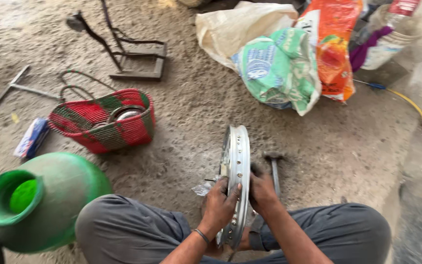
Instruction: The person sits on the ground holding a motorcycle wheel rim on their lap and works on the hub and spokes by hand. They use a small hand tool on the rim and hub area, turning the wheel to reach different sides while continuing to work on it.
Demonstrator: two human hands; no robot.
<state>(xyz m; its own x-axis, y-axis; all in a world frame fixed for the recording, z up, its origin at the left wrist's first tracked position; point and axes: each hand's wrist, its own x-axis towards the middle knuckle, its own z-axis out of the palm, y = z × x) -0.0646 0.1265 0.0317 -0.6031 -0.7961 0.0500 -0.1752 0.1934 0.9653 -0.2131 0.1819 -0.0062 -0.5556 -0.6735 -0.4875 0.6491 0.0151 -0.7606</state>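
— Where's the rim (236,183)?

— Upright on edge on the floor (196,112), between the person's knees, seen almost edge-on. It's a bare metal wheel rim with a row of spoke holes along its band.

— And the hands?

— One on each side. The left hand (219,204) presses against the left face with its fingers (235,189) curled over the band; the right hand (261,191) clasps the right face. Both are clenched on the rim (a thin bracelet shows on the left wrist).

— What step would you call it?

— Steadying and working along the band, I'd judge, perhaps at a spoke hole. A small bolt-like piece (210,180) sticks out just left of the rim, too small to identify.

— What does the next move call for?

— Probably keeping the rim upright with one hand while the other frees itself; a hammer (273,168) lies just right of it.

— Further out?

— A red-and-green basket (104,121), a green jug (42,200), sacks (282,63), a metal stand (133,58).
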